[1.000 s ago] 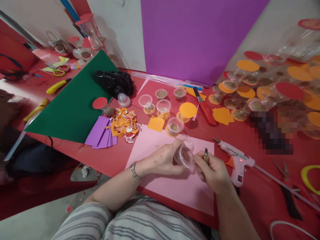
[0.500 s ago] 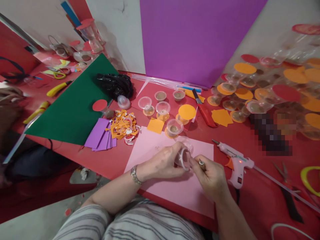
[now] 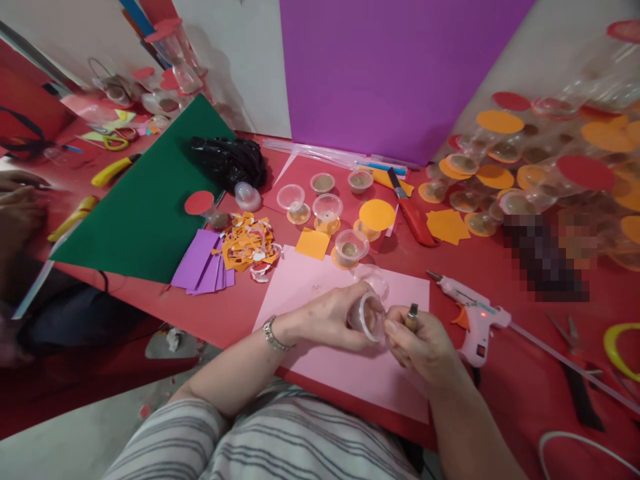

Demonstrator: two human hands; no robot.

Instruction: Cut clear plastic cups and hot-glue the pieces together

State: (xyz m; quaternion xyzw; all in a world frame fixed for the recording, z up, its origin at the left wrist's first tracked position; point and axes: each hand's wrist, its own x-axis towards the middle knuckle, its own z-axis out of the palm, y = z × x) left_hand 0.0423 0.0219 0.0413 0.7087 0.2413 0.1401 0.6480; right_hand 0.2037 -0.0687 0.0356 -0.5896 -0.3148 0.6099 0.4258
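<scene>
My left hand (image 3: 335, 319), with a metal watch at its wrist, is closed round a small clear plastic cup (image 3: 369, 317) whose mouth is tilted toward my right. Close against the cup's rim, my right hand (image 3: 423, 340) is closed on a small tool (image 3: 412, 316) with a metal end sticking up; its other end is hidden. Both hands are above a pink sheet (image 3: 345, 373). Another clear cup (image 3: 373, 281) lies on the sheet just behind them. Further back, a clear cup (image 3: 351, 248) stands on an orange disc.
A pink glue gun (image 3: 473, 313) with a lit red light lies at the right. Orange-lidded cup pairs (image 3: 500, 121) pile up behind it. Red cutter (image 3: 417, 221), orange scraps (image 3: 247, 247), purple cards (image 3: 203, 261) and green board (image 3: 145, 213) lie around. Another person's hand (image 3: 20, 207) is far left.
The cup in my left hand shows slightly more of its inside. My right hand has shifted a little right, and the tool's metal end now points more upward. The view has shifted slightly.
</scene>
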